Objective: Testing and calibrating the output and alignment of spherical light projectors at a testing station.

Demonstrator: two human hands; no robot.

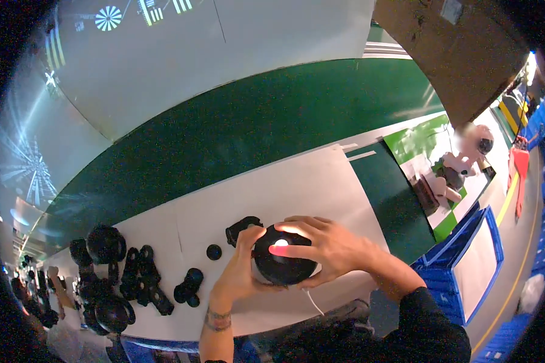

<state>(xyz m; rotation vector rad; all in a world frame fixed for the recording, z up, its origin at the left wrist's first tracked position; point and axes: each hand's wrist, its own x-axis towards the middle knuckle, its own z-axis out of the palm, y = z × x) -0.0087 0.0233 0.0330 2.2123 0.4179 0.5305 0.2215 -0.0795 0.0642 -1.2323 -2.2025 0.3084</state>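
Observation:
A round black projector [284, 269] with a bright lit lens on top sits between my hands, above the white sheet on the table. My left hand [243, 266] wraps its left side, thumb and fingers curled round the edge. From the right, my right hand [330, 245] grips it, and one finger reaches over the glowing lens, lit red at its tip. A white cable [315, 304] comes out beneath it towards me. Just behind my left hand lies a black ring-shaped part [241, 228]. A small black round cap [214, 251] lies to the left.
Several black rounded parts [106, 245] cluster on the left of the white sheet [309, 181]. Blue crates [460, 272] stand at the right. Beyond them is a green-and-white printed board [415, 142]. Light patterns [108, 19] fall on the pale screen at upper left.

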